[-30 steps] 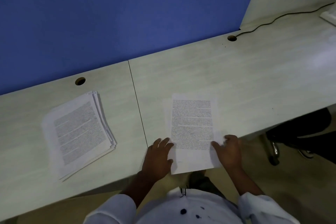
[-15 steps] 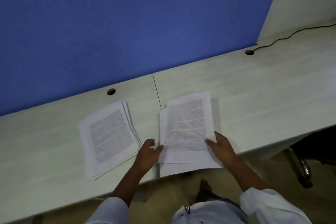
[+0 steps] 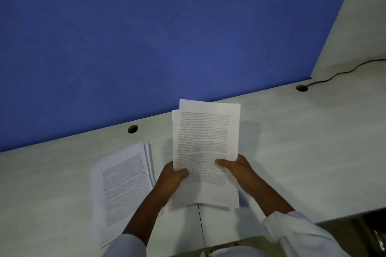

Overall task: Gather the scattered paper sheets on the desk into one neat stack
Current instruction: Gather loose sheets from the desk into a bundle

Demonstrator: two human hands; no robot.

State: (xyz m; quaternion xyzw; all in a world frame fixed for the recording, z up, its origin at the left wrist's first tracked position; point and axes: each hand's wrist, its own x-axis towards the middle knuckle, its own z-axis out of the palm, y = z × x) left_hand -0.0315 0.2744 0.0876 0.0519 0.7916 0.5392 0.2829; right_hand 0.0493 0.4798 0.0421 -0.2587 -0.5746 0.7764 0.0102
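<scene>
Fingers of our left hand and right hand clamped the sheets by their sides, held up at frame centre above the desk; mid-gather, we judged, the next move called for squaring them and laying them on the stack at lower left.

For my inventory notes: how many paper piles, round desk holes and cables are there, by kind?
Paper piles: 2 (held pile, lying pile)
Round desk holes: 2 (left hole, right hole)
Cables: 1 (black cable)
Total: 5
</scene>
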